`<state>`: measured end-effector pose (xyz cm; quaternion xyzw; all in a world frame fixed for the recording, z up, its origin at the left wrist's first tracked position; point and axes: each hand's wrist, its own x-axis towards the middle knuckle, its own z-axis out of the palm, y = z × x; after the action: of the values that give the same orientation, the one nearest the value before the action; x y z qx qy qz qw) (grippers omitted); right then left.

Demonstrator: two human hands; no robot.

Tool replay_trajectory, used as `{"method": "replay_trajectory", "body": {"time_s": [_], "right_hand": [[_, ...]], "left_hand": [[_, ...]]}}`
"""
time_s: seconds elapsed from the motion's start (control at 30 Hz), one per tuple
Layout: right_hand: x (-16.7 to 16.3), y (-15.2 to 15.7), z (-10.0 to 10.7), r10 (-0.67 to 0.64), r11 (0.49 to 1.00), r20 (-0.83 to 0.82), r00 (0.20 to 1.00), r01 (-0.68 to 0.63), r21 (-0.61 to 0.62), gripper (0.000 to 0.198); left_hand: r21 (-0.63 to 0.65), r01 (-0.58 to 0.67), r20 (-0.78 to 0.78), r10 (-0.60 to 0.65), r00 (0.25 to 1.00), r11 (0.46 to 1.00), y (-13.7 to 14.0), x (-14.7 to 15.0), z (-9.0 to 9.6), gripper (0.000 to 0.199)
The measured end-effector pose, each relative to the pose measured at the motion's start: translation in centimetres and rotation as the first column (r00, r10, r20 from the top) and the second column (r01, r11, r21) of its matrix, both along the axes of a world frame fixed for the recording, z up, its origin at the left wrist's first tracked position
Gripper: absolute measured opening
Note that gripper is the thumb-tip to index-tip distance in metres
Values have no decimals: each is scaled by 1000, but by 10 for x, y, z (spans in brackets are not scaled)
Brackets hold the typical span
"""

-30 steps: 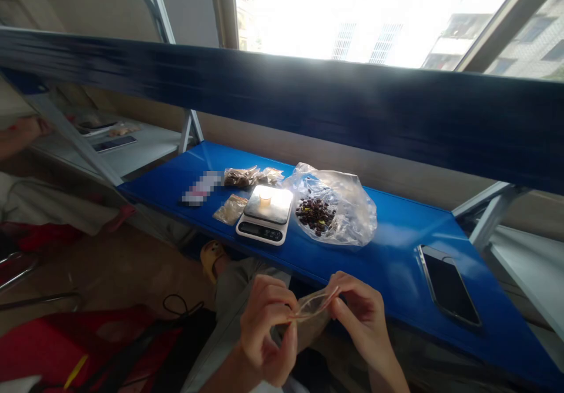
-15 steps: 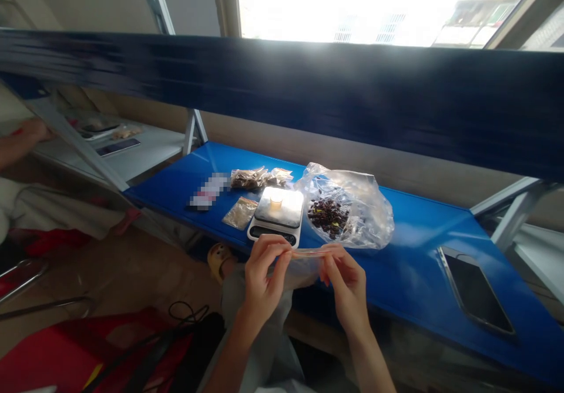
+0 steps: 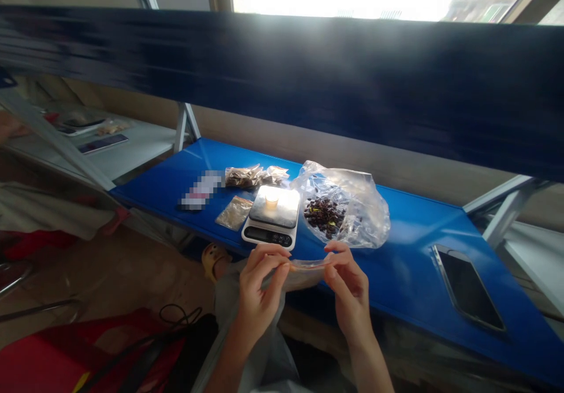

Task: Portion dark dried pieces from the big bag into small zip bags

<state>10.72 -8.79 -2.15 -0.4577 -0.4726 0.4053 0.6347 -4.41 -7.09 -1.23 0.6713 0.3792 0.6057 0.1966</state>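
Observation:
A small clear zip bag [image 3: 307,265] is stretched between my two hands, just in front of the shelf edge. My left hand [image 3: 262,284] pinches one top corner between thumb and fingers. At the other corner, my right hand [image 3: 348,287] grips the bag the same way. Behind them stands a white digital scale [image 3: 274,219] with a little translucent cup [image 3: 271,199] on its plate. To its right lies a large clear plastic bag [image 3: 368,217], open, with dark brown seed-like pieces [image 3: 325,215] inside.
Left of the scale lies a flat zip bag [image 3: 234,213], with several filled bags [image 3: 244,177] behind it. A phone [image 3: 469,287] rests on the blue shelf [image 3: 405,269] at right. A dark blue beam [image 3: 282,81] crosses above. Another person's hand [image 3: 11,127] is at far left.
The view has tilted down and shifted slightly. Between my hands the zip bag's mouth has parted a little, and my right fingers have spread somewhat.

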Motion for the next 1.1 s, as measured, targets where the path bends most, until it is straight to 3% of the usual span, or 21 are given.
{"method": "replay_trajectory", "body": {"time_s": [0.3, 0.43, 0.67, 0.9, 1.1], "right_hand": [[14, 0, -2, -63, 997, 89, 994, 58, 53, 19], [16, 0, -2, -11, 998, 88, 996, 5, 69, 16], [16, 0, 0, 67, 995, 79, 995, -72, 72, 24], [27, 2, 2, 11, 997, 115, 993, -19, 68, 18], [30, 8, 2, -27, 1000, 137, 990, 26, 5, 23]], "left_hand": [[-8, 55, 33, -55, 998, 998, 2, 11, 2, 11], [-24, 52, 72, -50, 996, 998, 3, 17, 2, 8], [-86, 187, 128, -175, 976, 979, 3, 28, 4, 8], [-55, 210, 143, -200, 969, 976, 6, 39, 11, 9], [-156, 293, 186, -264, 947, 943, 11, 41, 8, 18]]}}
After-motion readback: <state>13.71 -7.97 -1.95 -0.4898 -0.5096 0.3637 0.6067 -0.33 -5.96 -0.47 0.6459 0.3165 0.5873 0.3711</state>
